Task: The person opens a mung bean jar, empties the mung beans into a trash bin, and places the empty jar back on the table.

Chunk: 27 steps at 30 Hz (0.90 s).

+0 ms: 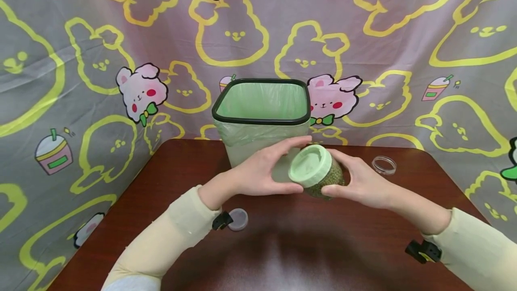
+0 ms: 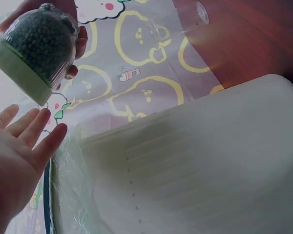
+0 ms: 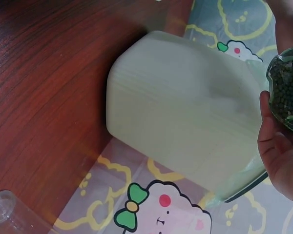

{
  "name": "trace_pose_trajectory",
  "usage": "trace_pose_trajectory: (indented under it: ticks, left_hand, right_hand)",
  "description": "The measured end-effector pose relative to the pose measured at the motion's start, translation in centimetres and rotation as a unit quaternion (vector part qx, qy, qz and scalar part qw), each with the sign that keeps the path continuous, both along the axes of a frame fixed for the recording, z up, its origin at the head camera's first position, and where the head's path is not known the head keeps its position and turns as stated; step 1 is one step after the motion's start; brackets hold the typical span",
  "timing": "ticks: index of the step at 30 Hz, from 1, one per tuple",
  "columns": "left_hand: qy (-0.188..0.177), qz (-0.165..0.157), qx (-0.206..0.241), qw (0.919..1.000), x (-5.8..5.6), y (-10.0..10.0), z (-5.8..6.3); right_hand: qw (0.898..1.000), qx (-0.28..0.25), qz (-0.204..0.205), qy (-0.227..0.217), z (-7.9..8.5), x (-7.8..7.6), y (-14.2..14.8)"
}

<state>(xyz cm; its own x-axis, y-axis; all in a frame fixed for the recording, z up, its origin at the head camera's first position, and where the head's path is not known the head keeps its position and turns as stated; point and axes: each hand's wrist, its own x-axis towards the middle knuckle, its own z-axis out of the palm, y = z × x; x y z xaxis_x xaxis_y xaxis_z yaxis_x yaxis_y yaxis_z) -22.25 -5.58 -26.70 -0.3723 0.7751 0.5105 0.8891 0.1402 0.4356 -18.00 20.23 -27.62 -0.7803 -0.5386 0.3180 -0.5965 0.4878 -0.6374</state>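
Tilted in the air in front of the bin is a clear jar (image 2: pixel 43 41) filled with small green beans, with a pale green screw lid (image 1: pixel 310 165). My right hand (image 1: pixel 363 181) grips the jar's body from the right, thumb on the near side and fingers round the far side. In the right wrist view the jar's bean-filled base (image 3: pixel 288 90) shows at the right edge. On the lid's side, my left hand (image 1: pixel 262 169) has its thumb and fingers spread. The left wrist view shows its fingers (image 2: pixel 31 129) extended just short of the lid, with a gap between.
A pale waste bin (image 1: pixel 246 143) with a black rim and a green liner stands at the back of the dark red-brown table (image 1: pixel 194 246). A clear container (image 1: pixel 383 165) stands at the right, and a translucent round disc (image 1: pixel 238 219) lies near the left forearm. Patterned cloth (image 1: pixel 234 26) hangs behind.
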Motion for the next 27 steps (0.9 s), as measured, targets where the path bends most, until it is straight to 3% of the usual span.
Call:
trace_pose_trajectory:
  ticks: [5,8,17,27]
  left_hand:
    - [-0.077,-0.05,0.019,0.9956,0.01,-0.11,0.16]
    - [-0.094,-0.065,0.026,0.9931,-0.02,-0.16,0.16]
    - [-0.092,-0.059,0.031,0.9935,-0.05,-0.06,0.22]
    - [-0.063,-0.012,0.031,0.9975,0.06,0.12,0.11]
  right_hand:
    - [1.0,-0.004,0.004,-0.001,-0.11,-0.05,-0.01]
    - [1.0,-0.005,0.005,0.0,-0.11,-0.07,-0.03]
    - [1.0,-0.004,0.008,-0.002,-0.02,-0.02,-0.07]
    - [1.0,-0.006,0.009,-0.001,-0.13,-0.06,0.13]
